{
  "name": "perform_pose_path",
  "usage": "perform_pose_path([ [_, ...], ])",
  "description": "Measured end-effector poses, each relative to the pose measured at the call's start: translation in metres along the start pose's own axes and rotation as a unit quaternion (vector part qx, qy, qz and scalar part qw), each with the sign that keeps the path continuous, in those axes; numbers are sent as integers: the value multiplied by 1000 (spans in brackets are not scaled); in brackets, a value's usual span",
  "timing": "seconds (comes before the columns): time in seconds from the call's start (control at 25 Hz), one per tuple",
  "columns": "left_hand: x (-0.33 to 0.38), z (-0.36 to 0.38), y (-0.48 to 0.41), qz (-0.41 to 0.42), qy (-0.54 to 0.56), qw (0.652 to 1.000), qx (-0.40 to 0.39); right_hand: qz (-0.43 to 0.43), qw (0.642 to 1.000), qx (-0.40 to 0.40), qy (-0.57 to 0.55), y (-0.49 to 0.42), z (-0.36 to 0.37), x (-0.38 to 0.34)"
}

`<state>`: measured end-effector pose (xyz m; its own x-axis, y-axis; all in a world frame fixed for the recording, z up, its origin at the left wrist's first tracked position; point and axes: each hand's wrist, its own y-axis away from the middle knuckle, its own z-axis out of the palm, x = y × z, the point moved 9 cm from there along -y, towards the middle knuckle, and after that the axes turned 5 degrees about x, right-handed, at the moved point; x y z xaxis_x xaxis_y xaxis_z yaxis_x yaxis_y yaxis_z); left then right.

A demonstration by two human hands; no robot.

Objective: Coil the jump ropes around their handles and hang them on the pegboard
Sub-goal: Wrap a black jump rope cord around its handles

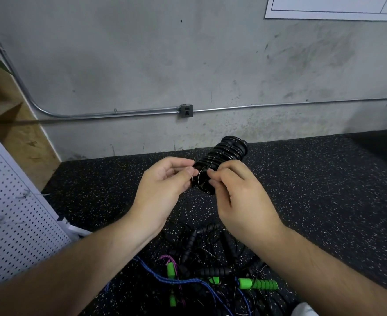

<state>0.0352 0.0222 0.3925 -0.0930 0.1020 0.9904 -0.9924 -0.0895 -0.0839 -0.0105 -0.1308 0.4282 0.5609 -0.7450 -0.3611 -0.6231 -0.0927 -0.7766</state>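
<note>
A black jump rope [224,153] is wound in tight coils around its handles and held up in front of me above the floor. My right hand [238,197] grips the lower end of the coiled bundle. My left hand [165,179] pinches the thin rope at the bottom of the coil between thumb and fingers. A white pegboard [12,213] leans at the left edge, with small hooks on it.
A tangled pile of jump ropes [210,265] lies on the speckled black rubber floor [324,190] below my arms: black handles, green handles [257,284], blue and purple cords. A grey concrete wall with a metal conduit [119,114] stands behind.
</note>
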Motion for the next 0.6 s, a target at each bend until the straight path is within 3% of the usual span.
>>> perform_pose_path([
  [0.28, -2, 3, 1, 12, -15, 1000, -2, 33, 999, -9, 1, -2, -2, 7],
  [0.6, -23, 11, 4, -67, 69, 995, 3, 184, 981, -22, -51, 2, -1, 31],
])
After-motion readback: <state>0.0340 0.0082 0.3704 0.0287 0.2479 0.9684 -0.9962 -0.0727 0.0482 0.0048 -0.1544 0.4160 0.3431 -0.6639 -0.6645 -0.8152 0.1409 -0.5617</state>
